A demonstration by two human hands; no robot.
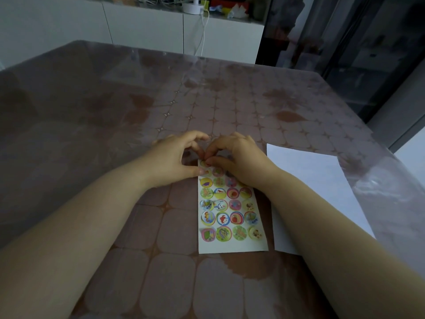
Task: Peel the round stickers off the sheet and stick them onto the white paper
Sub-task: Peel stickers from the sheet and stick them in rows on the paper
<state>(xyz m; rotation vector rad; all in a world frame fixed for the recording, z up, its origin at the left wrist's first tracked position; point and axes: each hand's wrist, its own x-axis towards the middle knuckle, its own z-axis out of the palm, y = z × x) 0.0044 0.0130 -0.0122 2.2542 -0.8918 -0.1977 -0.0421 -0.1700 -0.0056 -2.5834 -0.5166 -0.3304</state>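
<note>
A white sticker sheet [232, 247] lies on the table in front of me, with rows of colourful round stickers [222, 219]. My left hand [174, 160] rests on the sheet's far left corner, thumb pressing its edge. My right hand [239, 157] covers the sheet's far right part, thumb and forefinger pinched on the top-left round sticker [203, 163]. Whether that sticker has lifted is hidden by the fingers. The white paper [322, 180] lies flat to the right of the sheet, partly under my right forearm, with no stickers showing on it.
The table [115, 111] has a brown patterned cloth under a clear plastic cover, wrinkled at the right edge [379, 187]. White cabinets [142, 26] with cables and clutter stand beyond the far edge. A dark glass door [345, 42] is at the right.
</note>
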